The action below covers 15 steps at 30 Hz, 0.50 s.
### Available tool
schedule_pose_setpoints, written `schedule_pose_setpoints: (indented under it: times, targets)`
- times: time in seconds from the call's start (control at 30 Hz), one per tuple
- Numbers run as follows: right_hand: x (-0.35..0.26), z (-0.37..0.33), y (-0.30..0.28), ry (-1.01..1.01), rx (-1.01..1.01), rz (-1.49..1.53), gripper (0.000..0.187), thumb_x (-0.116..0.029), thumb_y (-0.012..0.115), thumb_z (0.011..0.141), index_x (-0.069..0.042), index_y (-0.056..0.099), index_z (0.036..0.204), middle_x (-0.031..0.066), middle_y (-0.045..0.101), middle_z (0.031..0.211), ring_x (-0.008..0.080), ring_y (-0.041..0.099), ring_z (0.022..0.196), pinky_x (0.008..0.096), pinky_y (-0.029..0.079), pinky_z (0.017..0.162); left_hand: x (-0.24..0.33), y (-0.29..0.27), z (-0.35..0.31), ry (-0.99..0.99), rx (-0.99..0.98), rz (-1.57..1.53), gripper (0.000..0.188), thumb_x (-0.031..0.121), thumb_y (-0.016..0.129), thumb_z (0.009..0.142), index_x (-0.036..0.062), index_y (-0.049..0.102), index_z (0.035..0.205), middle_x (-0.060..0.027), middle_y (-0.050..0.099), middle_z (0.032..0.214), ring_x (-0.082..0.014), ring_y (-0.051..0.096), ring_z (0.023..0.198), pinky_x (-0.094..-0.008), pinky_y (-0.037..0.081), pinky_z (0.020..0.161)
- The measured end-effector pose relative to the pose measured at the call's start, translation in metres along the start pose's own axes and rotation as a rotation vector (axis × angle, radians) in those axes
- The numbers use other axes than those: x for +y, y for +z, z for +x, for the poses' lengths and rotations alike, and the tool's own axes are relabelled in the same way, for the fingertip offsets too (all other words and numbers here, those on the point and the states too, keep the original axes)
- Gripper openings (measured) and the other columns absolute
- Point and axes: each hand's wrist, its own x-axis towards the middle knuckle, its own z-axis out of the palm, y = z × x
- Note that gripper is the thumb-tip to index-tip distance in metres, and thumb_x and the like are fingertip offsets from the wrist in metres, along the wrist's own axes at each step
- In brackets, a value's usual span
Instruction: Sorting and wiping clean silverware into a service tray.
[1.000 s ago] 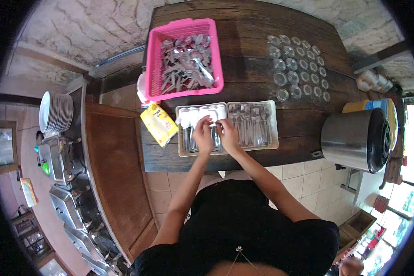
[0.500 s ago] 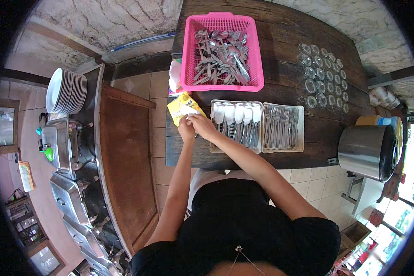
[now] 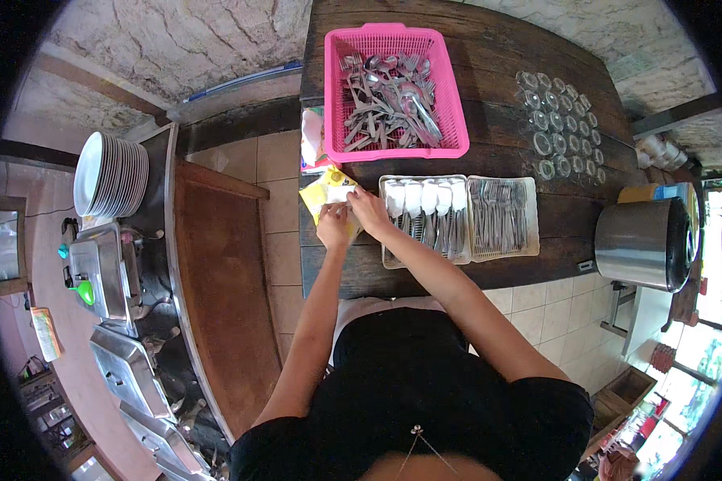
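Both hands meet over a yellow packet [image 3: 316,195] of white paper napkins near the table's left edge. My left hand [image 3: 334,228] is closed with its fingers curled; what it grips, if anything, is hidden. Beside it, my right hand [image 3: 369,212] pinches a white napkin [image 3: 338,194] at the fingertips. Just right of my hands, a cream plastic basket [image 3: 388,255] holds cutlery with white napkins wrapped round the upper ends. A second cream basket [image 3: 534,232] adjoins it, filled with bare forks and other cutlery.
Behind the baskets stands a pink basket [image 3: 460,120] of jumbled cutlery. Upturned glasses [image 3: 560,143] stand in rows at the far right, above a large steel pot [image 3: 642,242]. On the left counter are stacked white plates [image 3: 112,175] and steel chafing dishes [image 3: 128,370].
My right hand has shifted right, apart from my left at the wrist, and its fingertips now meet the white napkin. The view has shifted slightly.
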Motion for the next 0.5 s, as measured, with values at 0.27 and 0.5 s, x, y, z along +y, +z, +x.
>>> schedule_pose_setpoints:
  times: [0.27,0.5]
  targets:
    - [-0.004,0.001,-0.015,-0.015,0.154,0.268,0.007,-0.012,0.057,0.066,-0.006,0.056,0.071,0.0069,0.053,0.074,0.0248,0.055,0.066,0.0326,0.043,0.056,0.007,-0.025,0.000,0.232,0.243,-0.128,0.006,0.013,0.061,0.067,0.0116,0.061,0.074,-0.0023,0.054,0.087,-0.0191,0.053,0.076,-0.0321,0.043,0.066]
    - [-0.011,-0.003,-0.039,0.460,0.137,1.175,0.015,-0.016,0.056,0.076,-0.002,0.052,0.079,0.0005,0.055,0.072,0.0045,0.049,0.060,0.0197,0.039,0.046,0.035,-0.058,-0.007,0.174,0.264,-0.488,0.033,0.006,0.058,0.070,0.0024,0.045,0.100,-0.0089,0.047,0.099,-0.0219,0.045,0.092,-0.0308,0.039,0.072]
